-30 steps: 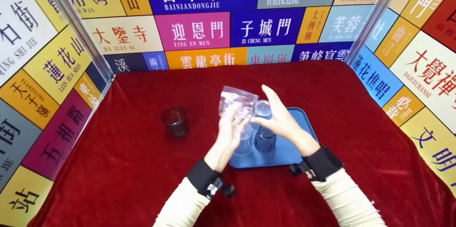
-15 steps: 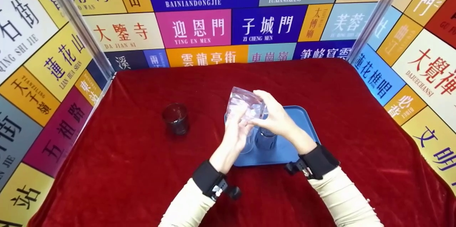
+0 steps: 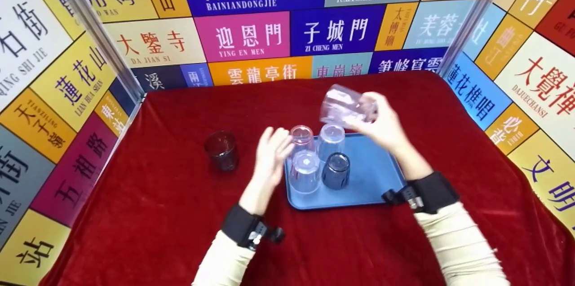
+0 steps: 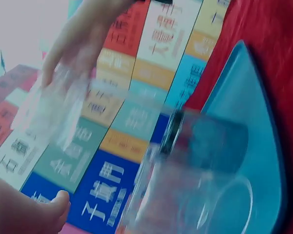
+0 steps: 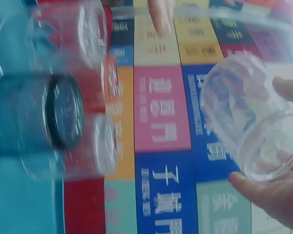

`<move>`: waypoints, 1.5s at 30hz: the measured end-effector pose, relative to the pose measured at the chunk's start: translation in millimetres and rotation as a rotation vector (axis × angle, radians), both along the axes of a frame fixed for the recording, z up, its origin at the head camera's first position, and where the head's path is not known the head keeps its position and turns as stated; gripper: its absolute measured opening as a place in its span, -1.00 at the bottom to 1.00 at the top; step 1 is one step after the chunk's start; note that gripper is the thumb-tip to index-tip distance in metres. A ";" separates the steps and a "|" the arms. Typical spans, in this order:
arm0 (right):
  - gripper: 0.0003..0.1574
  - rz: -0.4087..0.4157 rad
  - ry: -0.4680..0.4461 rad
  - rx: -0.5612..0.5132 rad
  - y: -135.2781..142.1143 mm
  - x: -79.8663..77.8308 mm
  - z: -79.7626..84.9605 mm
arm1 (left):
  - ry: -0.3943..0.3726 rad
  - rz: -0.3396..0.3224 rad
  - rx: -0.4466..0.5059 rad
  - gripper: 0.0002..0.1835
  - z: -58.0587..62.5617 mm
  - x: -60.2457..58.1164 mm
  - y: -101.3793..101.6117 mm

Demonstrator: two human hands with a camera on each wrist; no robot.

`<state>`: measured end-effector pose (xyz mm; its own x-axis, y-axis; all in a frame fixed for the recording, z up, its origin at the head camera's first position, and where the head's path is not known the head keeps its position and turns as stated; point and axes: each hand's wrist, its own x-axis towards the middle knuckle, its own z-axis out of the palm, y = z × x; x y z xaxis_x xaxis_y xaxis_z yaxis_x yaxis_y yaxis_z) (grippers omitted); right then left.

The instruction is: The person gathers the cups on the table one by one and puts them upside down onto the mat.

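Note:
In the head view my right hand (image 3: pixel 382 122) grips a clear glass (image 3: pixel 343 105) by its base end, tilted above the back of the blue tray (image 3: pixel 373 178). The right wrist view shows thumb and fingers around that glass (image 5: pixel 249 117). My left hand (image 3: pixel 269 156), fingers extended, is beside the tray's left edge and holds nothing. Upside down on the tray stand a pinkish glass (image 3: pixel 302 137), a clear glass (image 3: pixel 331 140), another clear glass (image 3: pixel 305 173) and a dark blue glass (image 3: pixel 336 170). My left fingers are close to the pinkish glass; whether they touch it, I cannot tell.
A dark glass (image 3: pixel 221 150) stands on the red cloth (image 3: pixel 170 214) left of the tray. Panels with printed characters (image 3: pixel 245 37) rise behind and on both sides, with metal posts (image 3: pixel 96 39) at the corners.
The clear glass passed from my left hand to my right, which carried it right and farther back. My left hand let go and moved left, uncovering the glasses on the tray.

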<state>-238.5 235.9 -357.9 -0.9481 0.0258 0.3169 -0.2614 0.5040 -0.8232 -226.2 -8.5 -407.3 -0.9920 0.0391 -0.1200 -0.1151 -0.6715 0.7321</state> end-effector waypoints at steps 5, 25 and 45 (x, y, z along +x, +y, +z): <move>-0.07 -0.050 -0.111 -0.120 34.2 -10.9 -0.1 | 0.073 0.057 -0.154 -0.38 -11.1 2.4 -39.3; 0.02 0.226 -0.315 0.733 47.7 -69.1 -56.9 | 0.338 0.076 -1.069 -0.20 -29.0 11.7 -91.6; 0.14 0.208 -0.333 0.695 45.3 -79.9 -81.9 | 0.248 0.257 -1.380 0.04 -36.4 12.4 -118.5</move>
<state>-318.4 281.2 -439.7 -0.9595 -0.2613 -0.1051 -0.2020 0.8987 -0.3893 -213.8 -127.0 -443.7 -0.9542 -0.1457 0.2615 0.1241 0.6025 0.7884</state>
